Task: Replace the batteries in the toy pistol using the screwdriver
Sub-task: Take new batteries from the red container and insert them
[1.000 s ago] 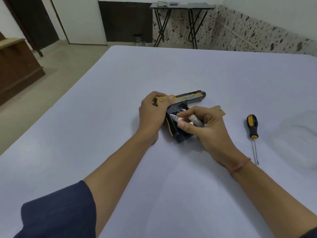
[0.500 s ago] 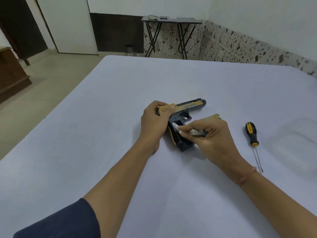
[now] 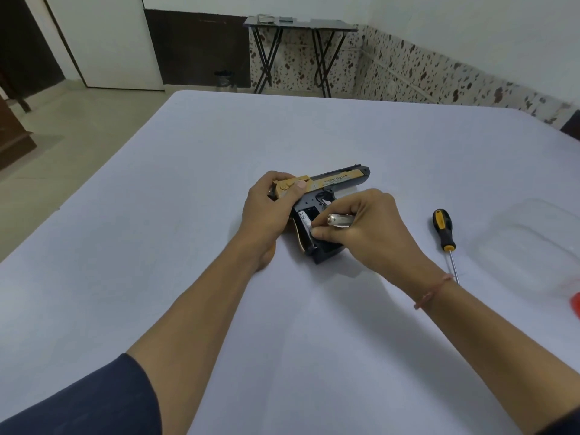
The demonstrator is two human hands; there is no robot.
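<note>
- White surface (image 3: 219, 277), wide and bare at the front.
- Folding table (image 3: 301, 25) by the speckled wall (image 3: 408, 73).
- Small bin (image 3: 224, 78) on the floor (image 3: 78, 120).
- Door (image 3: 103, 42), shut.

Both forearms reach forward from the near edge, angled inward so the hands meet close together. The left hand (image 3: 270, 211) is curled in a closed grip, thumb laid flat on top and pointing toward the right hand, fingers wrapped out of sight beneath. The right hand (image 3: 364, 227), just beside that grip, is bent downward at the wrist, fingertips (image 3: 320, 234) pinched together. A thin reddish thread circles the right wrist. A dark sleeve covers the left upper arm.
</note>
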